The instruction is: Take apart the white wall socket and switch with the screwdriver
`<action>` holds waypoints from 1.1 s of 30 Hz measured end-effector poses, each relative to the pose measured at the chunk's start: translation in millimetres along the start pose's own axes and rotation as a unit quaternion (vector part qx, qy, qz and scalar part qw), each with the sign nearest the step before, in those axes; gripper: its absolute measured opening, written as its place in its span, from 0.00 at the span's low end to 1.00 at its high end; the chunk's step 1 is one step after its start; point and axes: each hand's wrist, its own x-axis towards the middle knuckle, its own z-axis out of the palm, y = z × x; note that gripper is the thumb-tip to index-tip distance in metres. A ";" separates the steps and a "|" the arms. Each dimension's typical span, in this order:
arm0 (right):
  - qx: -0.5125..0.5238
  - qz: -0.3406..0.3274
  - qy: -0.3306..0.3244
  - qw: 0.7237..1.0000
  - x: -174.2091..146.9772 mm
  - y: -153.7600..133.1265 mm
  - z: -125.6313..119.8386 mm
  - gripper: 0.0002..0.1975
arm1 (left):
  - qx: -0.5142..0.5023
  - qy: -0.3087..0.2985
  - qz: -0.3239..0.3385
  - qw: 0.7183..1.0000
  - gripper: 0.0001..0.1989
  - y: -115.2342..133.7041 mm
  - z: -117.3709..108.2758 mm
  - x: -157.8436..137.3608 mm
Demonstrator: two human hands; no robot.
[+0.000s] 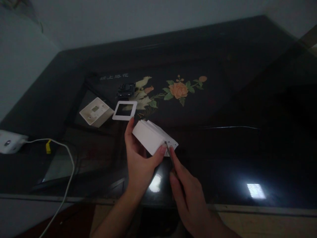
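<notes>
My left hand (138,160) is wrapped round a white plastic switch box (150,136), with the thumb on its near edge. The box is tilted above the dark tabletop. In my right hand (187,195) is a thin screwdriver (169,154); its tip touches the seam at the box's near right end. The handle is mostly hidden by my fingers. Beyond my left hand lie a white square frame (135,110), a white mounting box (100,114) with its inside facing up, and a black plastic module (125,90). Small screws (141,115) lie behind the held box.
A white power adapter or socket (11,142) sits at the left edge, its white cable (72,162) with a yellow tag (48,146) running off the front. The glossy dark table (235,148) carries an inlaid flower picture (178,90). Pale walls stand behind.
</notes>
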 end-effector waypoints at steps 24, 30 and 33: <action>-0.007 0.083 0.021 0.996 8.7 -5.0 6.4 0.11 | 0.060 0.069 0.037 0.995 0.37 7.6 6.5 -8.5; 0.097 0.135 -0.045 0.985 17.8 -7.9 -4.6 0.12 | 0.056 0.053 0.040 0.996 0.38 8.9 6.0 -10.5; 0.137 0.142 -0.055 0.979 17.1 -7.2 -4.1 0.14 | 0.071 0.058 0.083 0.992 0.38 4.7 5.6 -8.3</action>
